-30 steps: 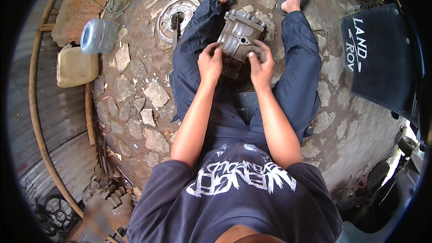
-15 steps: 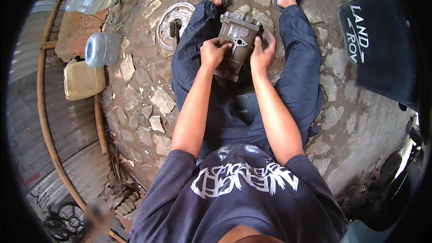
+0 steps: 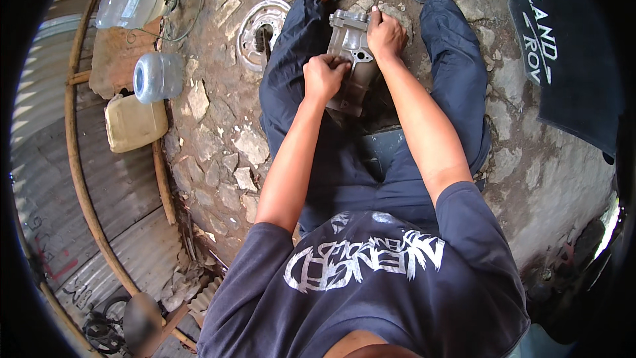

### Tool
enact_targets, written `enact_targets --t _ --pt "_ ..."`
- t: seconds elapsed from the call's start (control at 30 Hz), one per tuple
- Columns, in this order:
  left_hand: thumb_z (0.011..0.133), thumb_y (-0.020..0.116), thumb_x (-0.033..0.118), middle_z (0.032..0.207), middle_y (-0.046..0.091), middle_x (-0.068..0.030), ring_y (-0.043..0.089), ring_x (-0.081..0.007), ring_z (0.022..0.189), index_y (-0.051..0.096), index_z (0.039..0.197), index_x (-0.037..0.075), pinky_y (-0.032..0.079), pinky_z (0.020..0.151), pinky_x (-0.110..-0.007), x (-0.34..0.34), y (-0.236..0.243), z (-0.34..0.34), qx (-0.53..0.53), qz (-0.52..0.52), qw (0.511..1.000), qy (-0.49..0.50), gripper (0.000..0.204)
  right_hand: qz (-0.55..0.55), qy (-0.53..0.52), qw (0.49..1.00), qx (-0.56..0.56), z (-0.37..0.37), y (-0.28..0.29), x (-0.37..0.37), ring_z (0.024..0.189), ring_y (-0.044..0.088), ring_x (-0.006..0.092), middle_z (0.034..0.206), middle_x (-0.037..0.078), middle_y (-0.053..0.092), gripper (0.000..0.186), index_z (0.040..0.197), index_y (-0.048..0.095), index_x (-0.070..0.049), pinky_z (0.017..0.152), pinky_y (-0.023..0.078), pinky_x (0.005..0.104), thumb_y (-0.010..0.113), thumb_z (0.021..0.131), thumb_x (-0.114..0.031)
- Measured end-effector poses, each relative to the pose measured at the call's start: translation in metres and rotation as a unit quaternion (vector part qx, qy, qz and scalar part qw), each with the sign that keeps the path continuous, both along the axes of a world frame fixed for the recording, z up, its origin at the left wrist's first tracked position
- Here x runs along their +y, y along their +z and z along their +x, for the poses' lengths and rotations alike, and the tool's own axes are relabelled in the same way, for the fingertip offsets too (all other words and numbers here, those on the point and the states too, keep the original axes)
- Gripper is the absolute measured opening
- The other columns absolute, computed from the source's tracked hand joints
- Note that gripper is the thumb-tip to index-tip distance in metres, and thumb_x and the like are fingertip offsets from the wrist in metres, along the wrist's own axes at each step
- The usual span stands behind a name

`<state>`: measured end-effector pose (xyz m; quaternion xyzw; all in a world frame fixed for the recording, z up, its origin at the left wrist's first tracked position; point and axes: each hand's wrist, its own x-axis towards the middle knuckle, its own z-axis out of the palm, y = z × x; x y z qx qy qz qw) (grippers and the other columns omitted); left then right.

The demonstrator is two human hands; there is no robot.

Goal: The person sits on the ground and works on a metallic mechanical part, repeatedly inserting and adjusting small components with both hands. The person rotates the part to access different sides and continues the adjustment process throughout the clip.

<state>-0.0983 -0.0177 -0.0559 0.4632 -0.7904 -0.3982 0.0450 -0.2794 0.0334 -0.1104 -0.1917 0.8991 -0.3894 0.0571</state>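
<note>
Between my legs stands a grey-brown cast-metal housing (image 3: 361,78), slightly tilted, with a bolted flange at its far end and a small holed lug on its upper face. My left hand (image 3: 323,78) is closed at its left side, fingers curled and pressed against the metal near the lug. At the far right corner, my right hand (image 3: 387,33) is wrapped over the flange, its fingers folded and the thumb pointing away from me. The underside of the housing and the right fingertips are hidden.
A round metal wheel-like disc (image 3: 255,21) lies left of my leg. Farther left are a clear blue-tinted water jug (image 3: 162,76), a yellowish jerrycan (image 3: 136,122) and another clear container (image 3: 129,3). A black panel (image 3: 576,93) lies on the right. The ground is uneven stone.
My right hand has moved from the right side of the housing up to its far flange and closed there. My left hand stays by the lug. The whole view has shifted slightly.
</note>
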Motion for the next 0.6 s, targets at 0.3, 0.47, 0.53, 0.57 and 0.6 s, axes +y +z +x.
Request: enact_targets --t 0.3,0.47,0.53,0.57,0.6 --pt "0.085 0.085 0.021 0.097 0.079 -0.0192 0.078 -0.0355 0.091 0.083 0.104 0.005 0.060 0.084 -0.042 0.018 0.003 -0.001 0.089 -0.078 0.993 0.029 0.025 -0.033 -0.011 0.998 0.049 0.008 0.000 -0.001 0.094 0.071 0.0442 0.088 0.022 0.074 0.045 0.085 0.076 -0.007 0.088 0.053 0.0562 0.055 0.104 -0.041" --pt "0.083 0.083 0.019 0.093 0.075 -0.0189 0.075 -0.0394 0.088 0.083 0.103 0.005 0.059 0.083 -0.047 0.007 0.004 0.005 0.062 -0.142 0.984 -0.084 0.024 -0.041 -0.011 0.996 0.081 0.003 -0.013 -0.002 0.093 0.071 0.0442 0.089 0.021 0.074 0.041 0.086 0.077 -0.008 0.087 0.053 0.0564 0.057 0.102 -0.040" --pt "0.084 0.083 0.021 0.094 0.075 -0.0195 0.075 -0.0392 0.088 0.083 0.104 0.005 0.059 0.083 -0.046 0.008 0.000 -0.004 0.073 -0.161 0.983 -0.053 0.026 -0.045 -0.004 0.996 0.076 0.002 -0.012 -0.002 0.090 0.071 0.0448 0.088 0.021 0.074 0.039 0.087 0.078 -0.009 0.085 0.054 0.0564 0.058 0.101 -0.039" --pt "0.084 0.083 0.021 0.095 0.075 -0.0197 0.075 -0.0393 0.088 0.083 0.105 0.005 0.059 0.083 -0.046 0.010 -0.002 -0.009 0.096 -0.169 0.980 -0.030 0.026 -0.053 -0.004 0.996 0.076 0.002 -0.012 -0.002 0.089 0.071 0.0450 0.088 0.021 0.074 0.039 0.087 0.078 -0.009 0.085 0.054 0.0563 0.058 0.101 -0.039" --pt "0.084 0.083 0.022 0.094 0.075 -0.0196 0.074 -0.0390 0.087 0.083 0.107 0.005 0.059 0.082 -0.046 0.012 -0.001 -0.007 0.093 -0.151 0.984 -0.012 0.028 -0.061 -0.004 0.995 0.076 0.002 -0.013 -0.004 0.089 0.071 0.0452 0.087 0.022 0.074 0.038 0.086 0.078 -0.009 0.085 0.054 0.0562 0.058 0.100 -0.038"
